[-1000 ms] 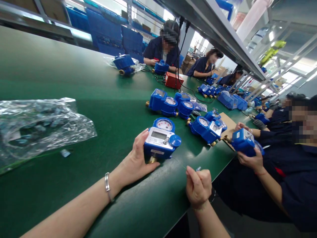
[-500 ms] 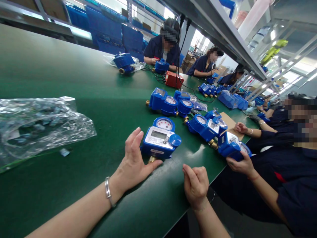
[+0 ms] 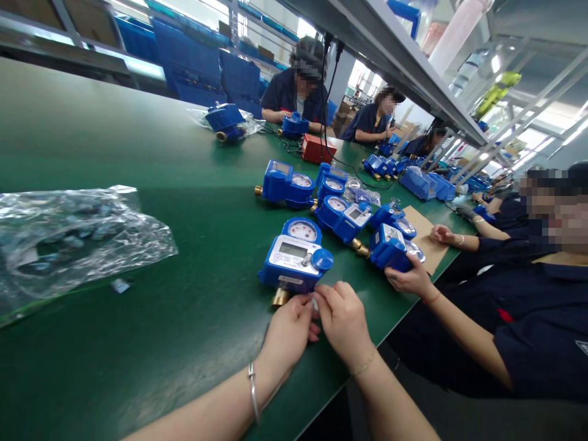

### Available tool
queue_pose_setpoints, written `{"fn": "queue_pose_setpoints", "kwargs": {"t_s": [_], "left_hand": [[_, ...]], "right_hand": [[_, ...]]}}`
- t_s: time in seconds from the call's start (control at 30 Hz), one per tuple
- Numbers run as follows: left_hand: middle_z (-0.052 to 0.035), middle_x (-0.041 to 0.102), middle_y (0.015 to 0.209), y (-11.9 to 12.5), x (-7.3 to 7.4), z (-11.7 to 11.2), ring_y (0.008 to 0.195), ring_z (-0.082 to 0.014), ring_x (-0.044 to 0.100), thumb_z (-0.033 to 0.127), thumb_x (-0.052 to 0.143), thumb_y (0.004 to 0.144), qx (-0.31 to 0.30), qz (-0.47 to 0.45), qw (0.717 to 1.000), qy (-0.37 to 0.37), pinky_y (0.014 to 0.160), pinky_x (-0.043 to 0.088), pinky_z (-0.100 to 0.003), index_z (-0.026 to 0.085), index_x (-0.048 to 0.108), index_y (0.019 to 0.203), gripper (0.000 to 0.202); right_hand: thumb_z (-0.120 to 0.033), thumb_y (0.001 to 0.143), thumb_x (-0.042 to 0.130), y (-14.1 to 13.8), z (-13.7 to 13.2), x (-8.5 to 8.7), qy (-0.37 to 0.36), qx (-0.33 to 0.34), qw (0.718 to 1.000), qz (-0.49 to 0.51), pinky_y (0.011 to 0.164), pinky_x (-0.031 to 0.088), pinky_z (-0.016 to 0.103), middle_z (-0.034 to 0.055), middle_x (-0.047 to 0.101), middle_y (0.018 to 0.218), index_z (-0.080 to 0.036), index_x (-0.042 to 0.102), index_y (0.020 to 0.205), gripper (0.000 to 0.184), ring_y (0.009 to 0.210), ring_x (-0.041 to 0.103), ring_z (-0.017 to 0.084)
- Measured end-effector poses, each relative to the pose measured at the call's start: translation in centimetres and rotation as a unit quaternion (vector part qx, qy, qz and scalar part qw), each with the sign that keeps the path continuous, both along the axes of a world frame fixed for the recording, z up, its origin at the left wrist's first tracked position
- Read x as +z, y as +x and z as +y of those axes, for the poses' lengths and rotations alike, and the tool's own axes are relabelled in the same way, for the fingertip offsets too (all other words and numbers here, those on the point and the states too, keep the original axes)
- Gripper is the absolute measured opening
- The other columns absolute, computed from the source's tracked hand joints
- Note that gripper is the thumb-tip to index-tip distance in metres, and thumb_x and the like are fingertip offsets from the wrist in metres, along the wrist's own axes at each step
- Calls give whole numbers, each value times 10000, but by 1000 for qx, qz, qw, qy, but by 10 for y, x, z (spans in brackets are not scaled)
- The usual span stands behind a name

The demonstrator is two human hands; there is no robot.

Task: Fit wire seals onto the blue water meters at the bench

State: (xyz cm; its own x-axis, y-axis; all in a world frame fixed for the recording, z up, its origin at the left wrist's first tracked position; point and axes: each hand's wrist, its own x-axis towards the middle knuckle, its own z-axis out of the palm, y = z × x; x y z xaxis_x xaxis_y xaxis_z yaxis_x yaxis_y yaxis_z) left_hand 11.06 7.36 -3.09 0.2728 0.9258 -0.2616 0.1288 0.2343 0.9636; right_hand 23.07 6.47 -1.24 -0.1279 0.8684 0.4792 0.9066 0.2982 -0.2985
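Note:
My left hand (image 3: 287, 334) and my right hand (image 3: 343, 318) meet just in front of a blue water meter (image 3: 296, 263). Fingertips of both hands pinch a small pale, see-through piece (image 3: 315, 305), mostly covered by the fingers. The meter stands on the green table with its round dial at the back, a small display and a blue round cap on its front part. Its brass pipe end (image 3: 280, 298) points toward me, close beside my left hand.
To the left lies a clear plastic bag (image 3: 87, 236) of small bluish parts, one loose piece (image 3: 120, 285) beside it. Several blue meters (image 3: 342, 215) stand behind. On the right, a co-worker's hand (image 3: 408, 278) holds another meter (image 3: 390, 247). A red box (image 3: 318, 148) sits farther back.
My left hand has let go of the meter and moved right. My right hand has come left to meet it. The co-worker's meter has moved left, beside the others.

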Motion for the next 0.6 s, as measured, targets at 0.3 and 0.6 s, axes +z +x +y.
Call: {"fn": "queue_pose_setpoints", "kwargs": {"t_s": [0.3, 0.6], "left_hand": [[16, 601, 568, -59, 22, -8, 473, -128, 559, 223, 404, 783, -209, 212, 953, 50, 419, 372, -196, 196, 585, 745, 187], [-37, 511, 1113, -83, 61, -7, 1014, -183, 512, 182, 491, 766, -283, 173, 910, 248, 883, 414, -304, 201, 627, 739, 139]], "right_hand": [[-178, 820, 484, 31, -37, -18, -111, -1, 972, 206, 769, 457, 326, 17, 565, 810, -196, 525, 1113, 297, 771, 554, 158], [-339, 843, 532, -3, -52, -14, -152, -7, 803, 577, 591, 467, 243, 1, 533, 761, -184, 543, 929, 178, 623, 535, 107]]}}
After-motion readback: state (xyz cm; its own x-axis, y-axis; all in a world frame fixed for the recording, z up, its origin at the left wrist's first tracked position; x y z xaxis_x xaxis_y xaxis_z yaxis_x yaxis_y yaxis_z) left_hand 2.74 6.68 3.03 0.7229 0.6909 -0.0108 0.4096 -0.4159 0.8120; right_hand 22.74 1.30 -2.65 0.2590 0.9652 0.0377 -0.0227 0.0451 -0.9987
